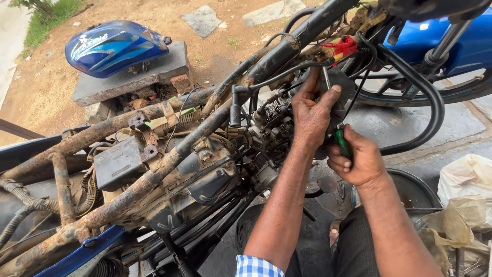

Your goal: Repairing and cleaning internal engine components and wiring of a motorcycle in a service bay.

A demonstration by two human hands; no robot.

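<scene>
Outdoors on dirt ground (169,15), left hand (312,115) grips the engine part (341,84); right hand (359,159) clenches a green-handled screwdriver (342,142).

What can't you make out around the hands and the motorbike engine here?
Head view:
- The tool in the right hand: only a green handle shows; the fist and left hand hide its tip.
- The part under the left hand's grip: covered by palm and fingers.
- The blue motorbike behind: cut off by the top and right edges.
- The bowl: contents hidden by the right forearm.
</scene>
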